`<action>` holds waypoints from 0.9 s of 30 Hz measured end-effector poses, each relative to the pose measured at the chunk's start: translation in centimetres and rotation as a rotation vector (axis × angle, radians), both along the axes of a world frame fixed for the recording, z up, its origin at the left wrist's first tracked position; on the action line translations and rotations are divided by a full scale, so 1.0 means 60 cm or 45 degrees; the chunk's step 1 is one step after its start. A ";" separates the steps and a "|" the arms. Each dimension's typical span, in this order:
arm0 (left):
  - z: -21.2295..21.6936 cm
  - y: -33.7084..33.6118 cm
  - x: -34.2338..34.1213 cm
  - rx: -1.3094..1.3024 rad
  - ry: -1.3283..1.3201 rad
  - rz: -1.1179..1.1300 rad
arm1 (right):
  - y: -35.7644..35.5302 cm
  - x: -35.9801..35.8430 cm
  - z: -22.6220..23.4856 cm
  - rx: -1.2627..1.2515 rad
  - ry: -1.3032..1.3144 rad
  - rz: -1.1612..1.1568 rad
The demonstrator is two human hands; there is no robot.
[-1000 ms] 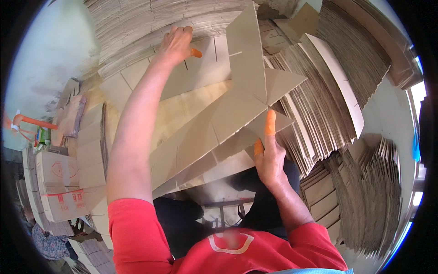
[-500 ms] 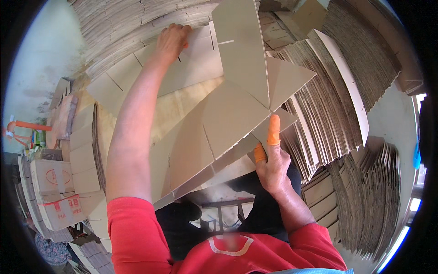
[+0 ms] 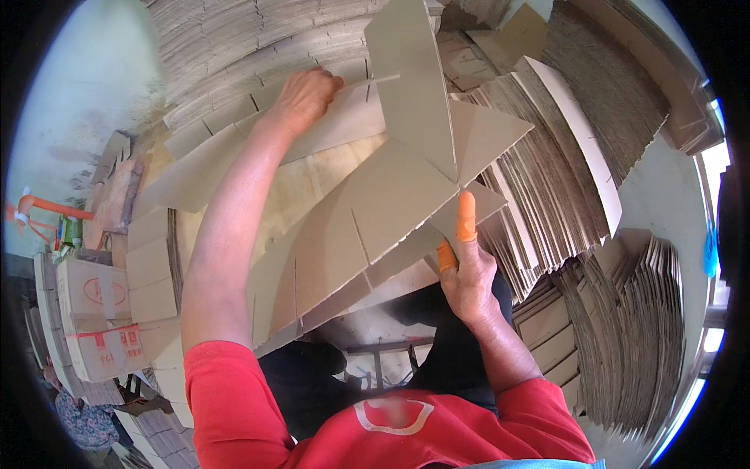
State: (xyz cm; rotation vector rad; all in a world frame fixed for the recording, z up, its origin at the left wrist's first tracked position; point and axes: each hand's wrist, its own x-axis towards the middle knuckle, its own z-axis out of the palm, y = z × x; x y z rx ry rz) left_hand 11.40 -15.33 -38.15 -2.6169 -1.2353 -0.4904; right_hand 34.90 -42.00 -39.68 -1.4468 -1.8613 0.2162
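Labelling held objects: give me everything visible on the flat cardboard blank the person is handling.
The cardboard blank is a plain tan die-cut sheet, unprinted on the side shown, with slots cut between its flaps and crease lines across it. It is partly folded: one flap stands up toward the top of the picture, others splay right. It is held tilted over the person's lap. The left hand grips its far edge; the right hand, with orange finger covers, holds its near right flap. Stacks of flat cardboard lie around it.

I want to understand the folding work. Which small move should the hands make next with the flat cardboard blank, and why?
Probably press the raised flap down along its crease. It stands up while the rest of the cardboard blank lies flatter; the left hand rests on the far edge, and the right hand pinches the near edge.
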 end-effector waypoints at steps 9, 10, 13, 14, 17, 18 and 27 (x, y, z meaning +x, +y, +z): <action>0.027 -0.052 0.003 0.036 -0.087 -0.110 | -0.013 -0.005 0.008 -0.079 0.123 0.095; 0.029 -0.056 0.001 0.033 -0.136 -0.156 | -0.014 -0.006 0.009 -0.088 0.116 0.089; 0.037 -0.077 -0.011 0.022 -0.265 -0.240 | -0.018 -0.010 0.024 -0.181 0.053 0.113; 0.044 -0.092 -0.007 0.014 -0.304 -0.254 | -0.019 -0.010 0.030 -0.222 0.023 0.117; 0.059 -0.130 -0.004 -0.048 -0.407 -0.284 | -0.027 -0.008 0.034 -0.267 -0.096 0.130; 0.063 -0.143 -0.002 -0.078 -0.439 -0.295 | -0.030 -0.008 0.041 -0.322 -0.120 0.148; 0.055 -0.179 -0.087 -0.709 -0.489 0.045 | -0.003 -0.014 0.088 -0.485 -0.316 0.290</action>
